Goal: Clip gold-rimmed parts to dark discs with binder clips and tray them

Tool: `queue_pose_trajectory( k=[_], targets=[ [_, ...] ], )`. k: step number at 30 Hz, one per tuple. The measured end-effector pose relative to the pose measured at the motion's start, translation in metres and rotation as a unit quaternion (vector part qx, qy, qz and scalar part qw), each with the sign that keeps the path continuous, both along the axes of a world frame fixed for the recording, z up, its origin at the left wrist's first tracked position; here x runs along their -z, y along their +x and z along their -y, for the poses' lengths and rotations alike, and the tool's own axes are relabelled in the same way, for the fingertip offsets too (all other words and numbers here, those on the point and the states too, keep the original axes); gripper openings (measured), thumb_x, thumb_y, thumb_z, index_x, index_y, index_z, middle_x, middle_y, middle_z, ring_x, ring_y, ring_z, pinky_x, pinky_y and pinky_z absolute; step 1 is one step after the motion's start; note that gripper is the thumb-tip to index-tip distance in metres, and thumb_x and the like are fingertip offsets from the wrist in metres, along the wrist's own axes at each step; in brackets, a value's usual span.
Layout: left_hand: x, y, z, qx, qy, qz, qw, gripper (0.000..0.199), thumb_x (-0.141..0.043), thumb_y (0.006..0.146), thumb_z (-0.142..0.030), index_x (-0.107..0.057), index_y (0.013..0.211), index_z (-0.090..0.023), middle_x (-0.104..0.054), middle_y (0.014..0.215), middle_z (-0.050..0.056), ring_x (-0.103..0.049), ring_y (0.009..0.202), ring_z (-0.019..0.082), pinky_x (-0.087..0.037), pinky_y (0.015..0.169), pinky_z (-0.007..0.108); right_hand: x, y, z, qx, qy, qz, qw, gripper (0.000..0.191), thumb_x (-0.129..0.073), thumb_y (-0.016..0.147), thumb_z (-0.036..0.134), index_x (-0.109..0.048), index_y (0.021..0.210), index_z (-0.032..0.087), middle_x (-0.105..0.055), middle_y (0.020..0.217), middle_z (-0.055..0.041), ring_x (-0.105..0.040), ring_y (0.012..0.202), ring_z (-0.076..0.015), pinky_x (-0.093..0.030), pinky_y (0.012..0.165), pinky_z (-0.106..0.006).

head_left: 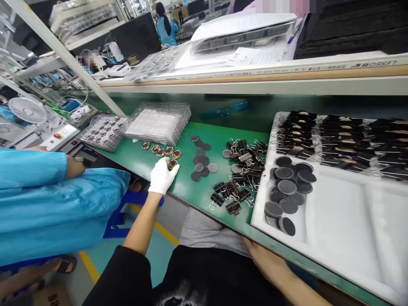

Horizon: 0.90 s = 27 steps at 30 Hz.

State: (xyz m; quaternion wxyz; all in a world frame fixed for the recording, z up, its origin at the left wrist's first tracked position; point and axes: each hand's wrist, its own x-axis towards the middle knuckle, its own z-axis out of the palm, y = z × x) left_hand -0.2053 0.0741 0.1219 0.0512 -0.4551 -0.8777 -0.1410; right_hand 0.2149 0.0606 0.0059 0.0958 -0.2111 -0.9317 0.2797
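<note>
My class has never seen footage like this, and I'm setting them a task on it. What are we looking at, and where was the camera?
There is no machine here, just a person's two hands. The single picture comes from a camera worn on that person's head, looking forward and down.

The left hand, in a white glove, holds a small gold-and-black piece between its fingers. The right hand is mostly hidden at the table edge.

On the green table lie similar pieces, dark discs, black clips and stacked clear trays. At right sits a white tray with more discs and clips. The blue sleeve belongs to someone else.
</note>
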Motion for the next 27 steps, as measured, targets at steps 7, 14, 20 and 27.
queue_pose_trajectory(
  k=[7,14,20,27],
  targets=[
    [-0.005,-0.008,-0.008,0.041,-0.018,0.087,0.995,0.057,-0.072,0.084,-0.05,-0.06,0.13,-0.018,-0.07,0.118,0.012,-0.066,0.115,0.028,-0.049,0.102,0.037,0.053,0.046,-0.008,-0.025,0.133,-0.02,0.991,0.028,-0.044,0.097,0.025,-0.071,0.095,0.032,-0.078,0.096,-0.0063,-0.076,0.083,-0.0318,-0.063,0.074,-0.046],
    [-0.011,0.005,-0.021,0.075,0.016,0.125,0.989,0.024,-0.068,0.085,-0.04,-0.067,0.098,-0.02,-0.073,0.1,0.009,-0.068,0.096,0.026,-0.052,0.093,0.038,0.05,0.067,0.002,-0.062,0.133,-0.047,0.988,0.028,-0.045,0.1,0.024,-0.072,0.105,0.026,-0.076,0.103,-0.0083,-0.074,0.099,-0.0255,-0.062,0.079,-0.037],
    [-0.019,0.041,-0.032,0.101,0.116,0.209,0.966,0.036,-0.049,0.097,-0.042,-0.064,0.116,-0.016,-0.073,0.105,0.011,-0.069,0.086,0.019,-0.055,0.082,0.033,0.045,0.058,-0.007,-0.134,0.114,0.031,0.984,0.02,-0.055,0.096,0.021,-0.071,0.084,0.02,-0.074,0.087,-0.0082,-0.074,0.091,-0.026,-0.06,0.08,-0.038],
    [-0.054,0.113,-0.027,0.255,0.148,0.47,0.832,0.049,-0.055,0.096,-0.04,-0.054,0.141,-0.018,-0.07,0.103,0.008,-0.064,0.073,0.011,-0.051,0.064,0.024,-0.077,0.033,-0.008,-0.175,-0.054,0.081,0.98,0.007,-0.068,0.088,0.025,-0.074,0.089,0.022,-0.074,0.081,-0.0038,-0.07,0.069,-0.0215,-0.053,0.065,-0.033]
  ],
)
